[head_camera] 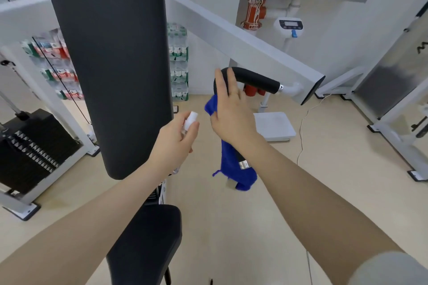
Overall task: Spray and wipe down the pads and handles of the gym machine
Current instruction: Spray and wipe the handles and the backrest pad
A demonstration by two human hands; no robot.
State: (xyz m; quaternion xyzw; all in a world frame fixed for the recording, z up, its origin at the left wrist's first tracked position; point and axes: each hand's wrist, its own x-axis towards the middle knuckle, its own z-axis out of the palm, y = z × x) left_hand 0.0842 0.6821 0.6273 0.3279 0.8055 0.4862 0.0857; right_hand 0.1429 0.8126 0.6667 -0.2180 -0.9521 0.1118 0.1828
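- Back pad of the gym machine stands tall and black at left of centre, seat pad below it, weight stack off at the far left.
- Left hand curls round a small spray bottle, white cap aimed toward the cloth.
- Blue cloth hangs draped over the curved black handle, just right of the back pad.
- Right hand lies flat on it, fingers straight, pressing the cloth against the handle.
- White scale sits on the floor beyond.
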